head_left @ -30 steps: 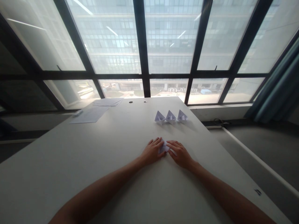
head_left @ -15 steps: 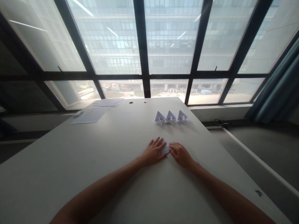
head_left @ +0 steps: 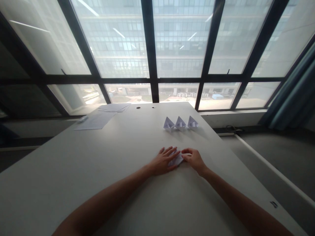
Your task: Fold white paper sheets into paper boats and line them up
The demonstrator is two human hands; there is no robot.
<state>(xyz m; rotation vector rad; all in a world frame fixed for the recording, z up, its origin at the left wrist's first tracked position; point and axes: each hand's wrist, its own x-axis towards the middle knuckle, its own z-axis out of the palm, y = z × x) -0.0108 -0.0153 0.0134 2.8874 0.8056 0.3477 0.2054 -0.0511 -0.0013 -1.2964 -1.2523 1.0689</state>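
Note:
A small folded sheet of white paper point(head_left: 177, 160) lies flat on the white table point(head_left: 118, 150). My left hand point(head_left: 165, 160) rests on its left part with the fingers spread, pressing it down and covering much of it. At the paper's right edge, my right hand point(head_left: 194, 159) has its thumb and fingers drawn together in a pinch on the edge. Beyond the hands, three folded paper boats point(head_left: 180, 124) stand in a row.
At the far left of the table lie several loose white paper sheets point(head_left: 94, 120). A small dark object point(head_left: 273, 204) sits near the right edge. Tall windows point(head_left: 180, 39) rise behind the table, and a blue curtain point(head_left: 290, 91) hangs at the right.
My right hand has lifted slightly and its fingers have moved to the paper's right edge. Less of the paper is covered on that side. The left hand stays nearly in place.

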